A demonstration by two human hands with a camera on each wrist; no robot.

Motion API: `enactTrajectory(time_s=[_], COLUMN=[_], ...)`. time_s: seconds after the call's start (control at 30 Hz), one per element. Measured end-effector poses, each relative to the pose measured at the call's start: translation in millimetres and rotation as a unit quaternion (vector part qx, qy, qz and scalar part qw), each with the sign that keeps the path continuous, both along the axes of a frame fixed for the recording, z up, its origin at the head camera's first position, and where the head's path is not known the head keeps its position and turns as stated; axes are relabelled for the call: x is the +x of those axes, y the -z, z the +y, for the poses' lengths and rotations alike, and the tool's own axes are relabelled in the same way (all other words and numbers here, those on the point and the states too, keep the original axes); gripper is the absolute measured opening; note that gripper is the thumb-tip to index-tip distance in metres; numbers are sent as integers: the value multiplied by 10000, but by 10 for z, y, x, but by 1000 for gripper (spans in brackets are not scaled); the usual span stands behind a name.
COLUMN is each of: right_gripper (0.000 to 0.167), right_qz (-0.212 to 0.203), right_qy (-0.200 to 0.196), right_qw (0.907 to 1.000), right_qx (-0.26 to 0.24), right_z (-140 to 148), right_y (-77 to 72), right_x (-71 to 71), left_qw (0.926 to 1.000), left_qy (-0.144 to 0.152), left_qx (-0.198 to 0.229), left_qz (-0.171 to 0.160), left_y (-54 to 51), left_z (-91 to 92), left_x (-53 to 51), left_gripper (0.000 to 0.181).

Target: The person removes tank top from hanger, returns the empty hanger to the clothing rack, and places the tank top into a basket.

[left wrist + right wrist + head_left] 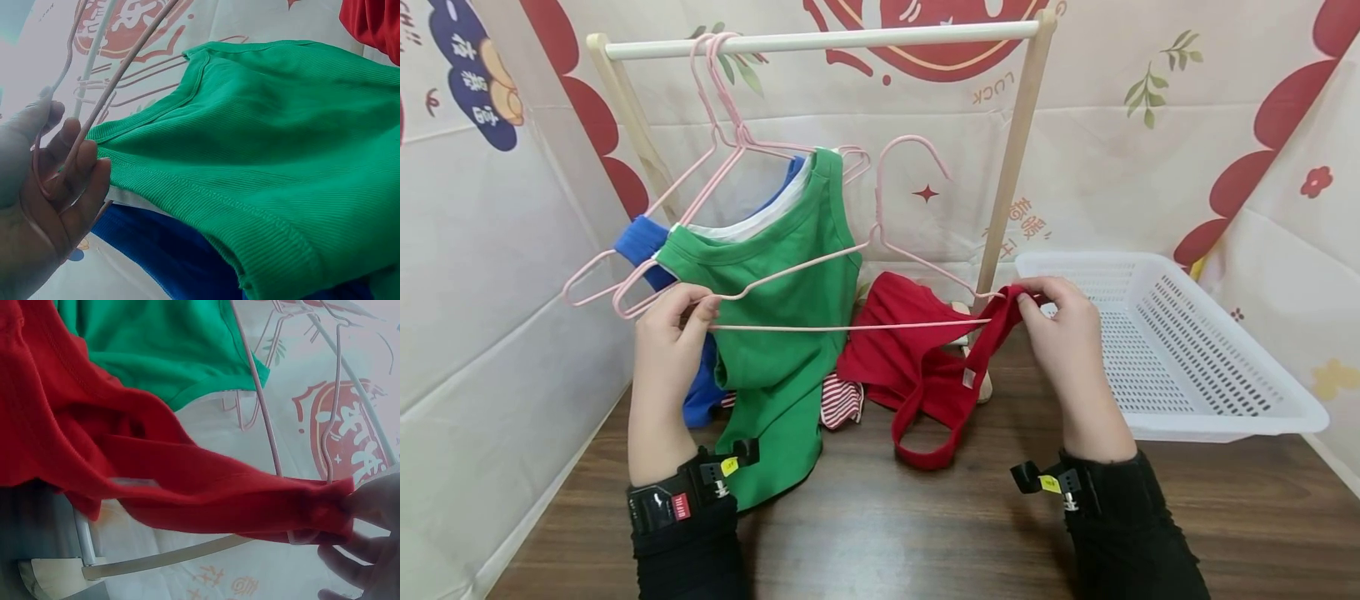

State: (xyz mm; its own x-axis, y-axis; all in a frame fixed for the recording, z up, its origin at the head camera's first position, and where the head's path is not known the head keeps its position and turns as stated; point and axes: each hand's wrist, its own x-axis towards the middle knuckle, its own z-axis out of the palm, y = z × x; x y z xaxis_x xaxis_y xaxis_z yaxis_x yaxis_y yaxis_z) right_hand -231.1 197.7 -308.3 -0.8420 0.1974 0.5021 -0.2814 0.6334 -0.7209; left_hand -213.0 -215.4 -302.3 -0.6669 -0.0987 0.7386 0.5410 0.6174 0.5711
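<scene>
A pink hanger (808, 271) is held up level between the two hands. My left hand (670, 333) grips its left end, with thumb and fingers around the wire; the left wrist view shows the hanger wire (106, 100) lying across the curled fingers. At the other end my right hand (1063, 325) pinches a strap of a red tank top (917, 350). That strap (262, 500) is looped over the hanger's right end, and the rest of the top droops below, its other strap hanging loose near the tabletop. Behind the left hand hangs a green tank top (775, 275).
A rack with a white rail (820, 40) carries pink hangers with the green top, a white garment (760, 223) and a blue garment (643, 240). Red-striped cloth (841, 402) shows behind the green top. A white perforated basket (1217, 425) stands at right on the wooden table (880, 517).
</scene>
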Motion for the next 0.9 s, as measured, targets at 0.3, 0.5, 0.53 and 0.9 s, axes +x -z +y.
enactTrajectory(time_s=[0.3,0.5,0.53,0.9], right_gripper=[32,33,34,44], right_qz=[-716,-752,-752,-830], right_qy=[-133,-126,-136,-456], right_qw=[9955,9941,9940,9927], right_qx=[611,766,787,750], right_z=[34,29,28,-15], right_y=[-14,-30,-31,-86], right_x=[-7,-3,-3,88], left_qw=[9992,9972,9966,9879], left_qy=[-380,-655,-693,-1028], left_qx=[106,315,385,1115], left_qz=[7,-187,-205,311], left_y=[-17,-14,-15,-65], left_z=[7,-10,-12,112], left_x=[13,18,20,44], left_gripper=[16,24,25,30])
